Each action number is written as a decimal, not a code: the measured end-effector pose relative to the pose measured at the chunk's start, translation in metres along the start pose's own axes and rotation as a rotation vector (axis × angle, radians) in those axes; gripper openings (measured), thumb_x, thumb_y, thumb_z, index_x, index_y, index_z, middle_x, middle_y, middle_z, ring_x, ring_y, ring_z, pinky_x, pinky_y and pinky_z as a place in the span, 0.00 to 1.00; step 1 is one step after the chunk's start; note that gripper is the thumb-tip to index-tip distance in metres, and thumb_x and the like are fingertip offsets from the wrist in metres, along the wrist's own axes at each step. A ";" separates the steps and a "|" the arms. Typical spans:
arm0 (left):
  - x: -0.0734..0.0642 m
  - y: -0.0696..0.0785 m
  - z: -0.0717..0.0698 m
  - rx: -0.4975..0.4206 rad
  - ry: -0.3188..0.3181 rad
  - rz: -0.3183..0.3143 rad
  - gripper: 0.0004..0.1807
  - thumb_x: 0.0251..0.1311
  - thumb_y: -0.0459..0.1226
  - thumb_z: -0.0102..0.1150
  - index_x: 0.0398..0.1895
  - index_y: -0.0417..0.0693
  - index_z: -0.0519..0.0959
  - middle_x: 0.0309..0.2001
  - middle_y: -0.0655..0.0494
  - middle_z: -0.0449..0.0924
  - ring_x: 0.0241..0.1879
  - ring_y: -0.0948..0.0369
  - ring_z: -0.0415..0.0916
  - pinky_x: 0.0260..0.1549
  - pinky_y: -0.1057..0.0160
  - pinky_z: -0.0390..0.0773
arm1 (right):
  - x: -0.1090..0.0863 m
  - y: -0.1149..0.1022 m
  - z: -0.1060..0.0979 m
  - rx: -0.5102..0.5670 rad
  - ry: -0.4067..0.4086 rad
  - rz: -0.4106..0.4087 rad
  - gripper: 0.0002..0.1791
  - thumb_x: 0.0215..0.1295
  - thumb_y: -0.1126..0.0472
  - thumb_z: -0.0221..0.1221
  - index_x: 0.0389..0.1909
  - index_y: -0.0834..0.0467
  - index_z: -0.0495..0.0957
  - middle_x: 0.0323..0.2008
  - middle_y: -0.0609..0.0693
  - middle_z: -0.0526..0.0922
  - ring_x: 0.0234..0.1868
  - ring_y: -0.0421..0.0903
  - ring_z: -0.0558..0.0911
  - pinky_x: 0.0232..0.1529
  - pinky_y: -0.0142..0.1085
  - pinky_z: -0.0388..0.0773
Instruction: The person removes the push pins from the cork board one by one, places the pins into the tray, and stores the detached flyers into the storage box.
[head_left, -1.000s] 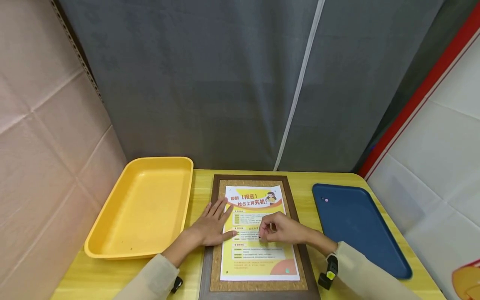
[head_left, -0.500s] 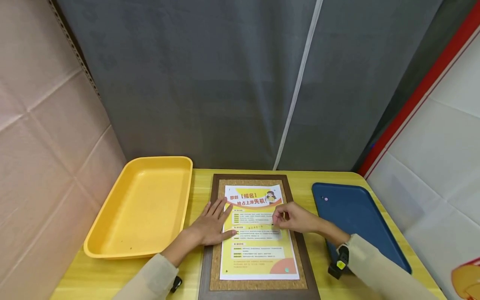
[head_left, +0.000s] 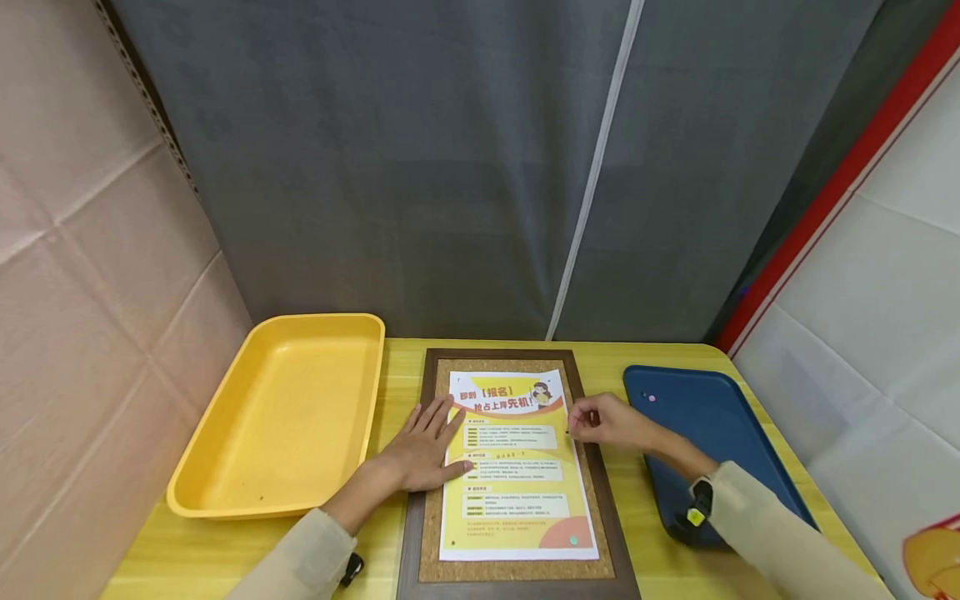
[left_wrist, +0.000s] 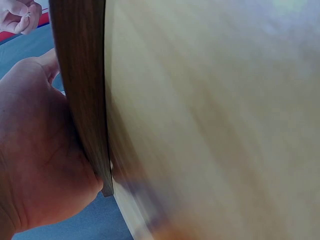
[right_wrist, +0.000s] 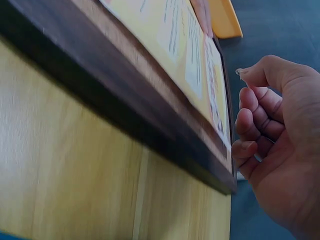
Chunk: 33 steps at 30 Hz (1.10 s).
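At L edge of corkboard [head_left: 517, 572], L hand [head_left: 423, 454] flat on poster [head_left: 521, 492], fingers spread; over R edge, R hand [head_left: 611, 423] pinches tiny obj [right_wrist: 239, 72].

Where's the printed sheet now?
In the head view's lower middle, the sheet lies on the cork board, partly under the left hand, between yellow tray and blue tray.

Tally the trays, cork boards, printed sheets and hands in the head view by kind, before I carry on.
Trays: 2 (yellow tray, blue tray)
Cork boards: 1 (framed cork board)
Printed sheets: 1 (printed sheet)
Hands: 2 (left hand, right hand)
Total: 6
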<state>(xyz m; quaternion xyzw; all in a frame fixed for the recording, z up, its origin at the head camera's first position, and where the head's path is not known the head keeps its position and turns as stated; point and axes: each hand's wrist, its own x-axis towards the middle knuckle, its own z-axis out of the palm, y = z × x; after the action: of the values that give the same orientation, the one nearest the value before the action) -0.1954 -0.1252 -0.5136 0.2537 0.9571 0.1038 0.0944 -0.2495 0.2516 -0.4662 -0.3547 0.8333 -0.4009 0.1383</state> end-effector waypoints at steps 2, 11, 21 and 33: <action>0.001 -0.001 0.002 0.002 0.004 -0.002 0.51 0.76 0.69 0.40 0.88 0.50 0.42 0.87 0.44 0.29 0.86 0.46 0.27 0.81 0.38 0.33 | -0.002 0.003 -0.004 -0.013 0.019 0.019 0.04 0.70 0.69 0.66 0.35 0.59 0.85 0.29 0.44 0.81 0.29 0.36 0.74 0.31 0.28 0.72; -0.002 -0.001 0.000 -0.021 0.020 0.009 0.51 0.76 0.68 0.42 0.88 0.47 0.45 0.87 0.41 0.32 0.86 0.44 0.30 0.81 0.36 0.36 | -0.009 0.016 -0.020 -0.101 0.085 0.054 0.04 0.67 0.71 0.66 0.34 0.60 0.87 0.29 0.45 0.84 0.29 0.37 0.75 0.32 0.29 0.74; -0.004 0.004 -0.006 0.024 0.010 -0.001 0.50 0.77 0.67 0.41 0.88 0.47 0.45 0.87 0.42 0.33 0.86 0.44 0.32 0.81 0.37 0.39 | -0.018 0.040 -0.043 -0.139 0.139 0.116 0.06 0.69 0.72 0.63 0.36 0.61 0.87 0.31 0.47 0.85 0.30 0.38 0.77 0.32 0.31 0.76; 0.001 -0.005 0.007 -0.015 0.030 0.013 0.52 0.75 0.70 0.40 0.88 0.50 0.43 0.87 0.44 0.30 0.86 0.46 0.28 0.81 0.37 0.34 | -0.035 0.066 -0.067 -0.184 0.251 0.214 0.03 0.71 0.70 0.64 0.37 0.65 0.86 0.32 0.49 0.84 0.31 0.37 0.77 0.34 0.31 0.78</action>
<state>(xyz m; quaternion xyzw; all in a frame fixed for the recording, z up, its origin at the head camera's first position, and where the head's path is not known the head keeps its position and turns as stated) -0.1972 -0.1278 -0.5220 0.2575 0.9559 0.1155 0.0811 -0.2911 0.3427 -0.4757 -0.2224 0.9101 -0.3471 0.0423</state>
